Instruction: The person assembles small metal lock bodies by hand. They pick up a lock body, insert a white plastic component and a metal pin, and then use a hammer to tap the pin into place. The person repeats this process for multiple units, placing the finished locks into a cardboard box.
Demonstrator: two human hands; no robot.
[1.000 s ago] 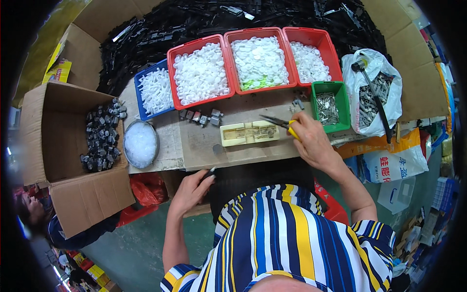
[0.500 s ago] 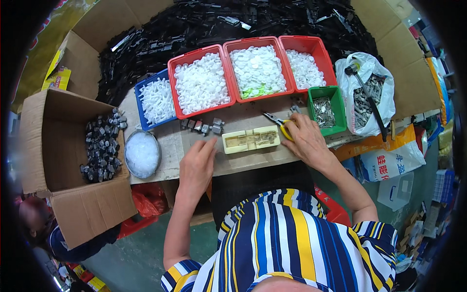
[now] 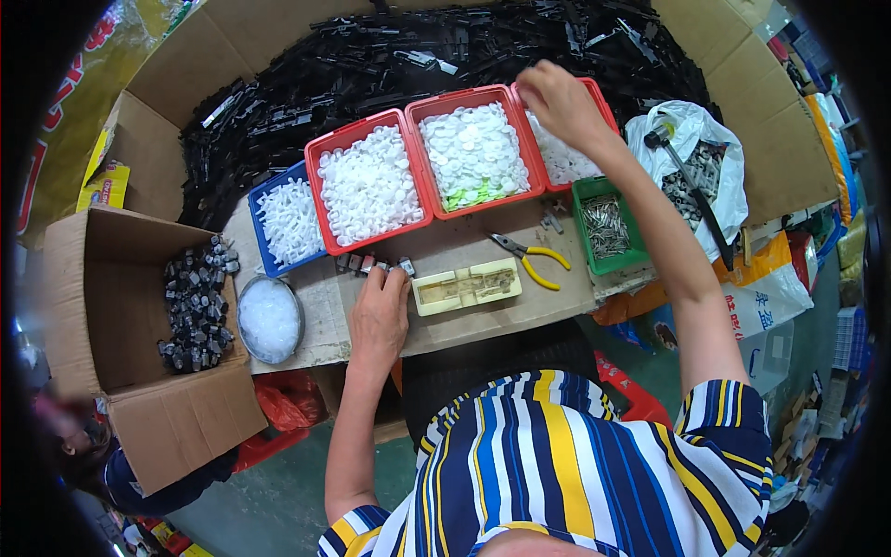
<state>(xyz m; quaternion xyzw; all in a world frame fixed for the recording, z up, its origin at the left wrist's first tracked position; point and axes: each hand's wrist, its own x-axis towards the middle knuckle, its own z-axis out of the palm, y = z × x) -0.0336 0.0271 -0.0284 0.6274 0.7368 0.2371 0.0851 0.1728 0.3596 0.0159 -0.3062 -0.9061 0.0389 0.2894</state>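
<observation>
In the head view, we see the left hand [image 3: 379, 316] resting palm down on the desk [image 3: 483, 311], its fingers [image 3: 394, 280] extended and close together. Their tips touch a short row of small dark metal parts [image 3: 369, 264] lying just below the red bins. They pinch nothing that we can make out.

Just beside this hand, to its right, lies a cream rectangular fixture block [image 3: 466, 286], flat on the desk. Yellow-handled pliers [image 3: 529, 257] lie to the right of the block, untouched by either hand.

The right hand [image 3: 557, 100] is extended far forward over the rightmost red bin [image 3: 603, 111], which holds white plastic pieces. Its fingers are curled downward and close together at the far left corner of the bin. We cannot tell whether they hold a piece.

Two further red bins [image 3: 408, 209] of white caps sit to the left, then a blue bin [image 3: 264, 265] of white parts. A green bin [image 3: 613, 265] of metal pins stands near the right forearm.

At the left, a cardboard box [image 3: 121, 408] contains dark assembled parts, and a round metal bowl [image 3: 269, 318] sits between it and the left hand. A heap of black plastic strips [image 3: 390, 65] lies behind the bins. A white bag [image 3: 715, 167] with a hammer [image 3: 687, 181] across it is at the far right.
</observation>
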